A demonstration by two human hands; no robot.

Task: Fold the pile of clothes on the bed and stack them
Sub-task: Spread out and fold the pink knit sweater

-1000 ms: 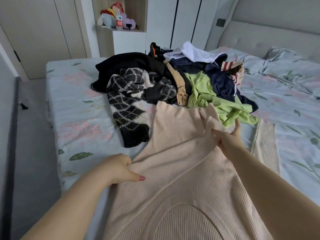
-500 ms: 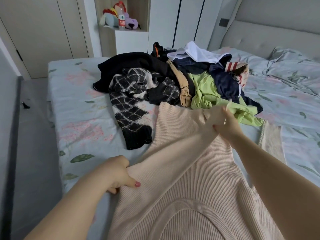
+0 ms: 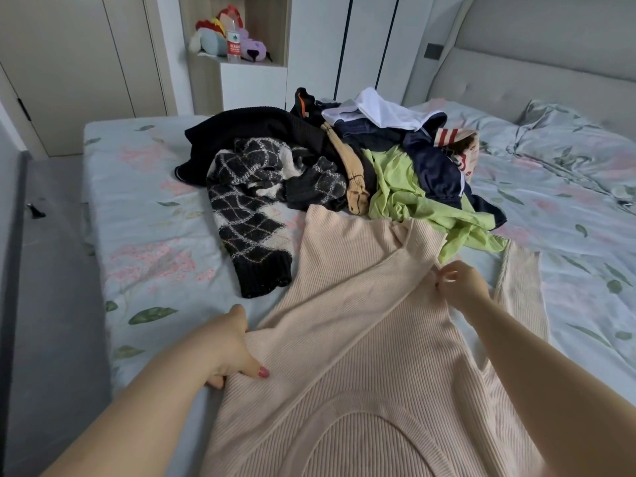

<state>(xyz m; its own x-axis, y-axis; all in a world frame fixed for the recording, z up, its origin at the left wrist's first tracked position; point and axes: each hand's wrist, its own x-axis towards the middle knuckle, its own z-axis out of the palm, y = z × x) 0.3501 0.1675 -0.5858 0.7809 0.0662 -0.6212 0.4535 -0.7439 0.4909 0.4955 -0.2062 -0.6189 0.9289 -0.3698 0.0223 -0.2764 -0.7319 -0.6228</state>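
Note:
A pale pink ribbed knit top (image 3: 347, 325) lies spread on the bed (image 3: 144, 208) in front of me, neckline toward me. My left hand (image 3: 230, 349) grips its left edge, thumb on top of the fabric. My right hand (image 3: 461, 284) pinches the top's right side, where a fold of the fabric lies across the body. One pink sleeve (image 3: 523, 280) lies flat to the right. Behind it sits the pile of clothes (image 3: 344, 163): a black-and-white diamond knit (image 3: 247, 222), a black garment, a lime green shirt (image 3: 406, 194), navy and white pieces.
The bed's left edge drops to a grey floor (image 3: 51, 270). A rumpled floral duvet and pillow (image 3: 568, 149) lie at the right by the padded headboard. A shelf niche with plush toys and a bottle (image 3: 234, 43) stands behind the bed.
My right hand drew back toward me along the top's right side after reaching up near the green shirt. My left hand kept its grip on the left edge.

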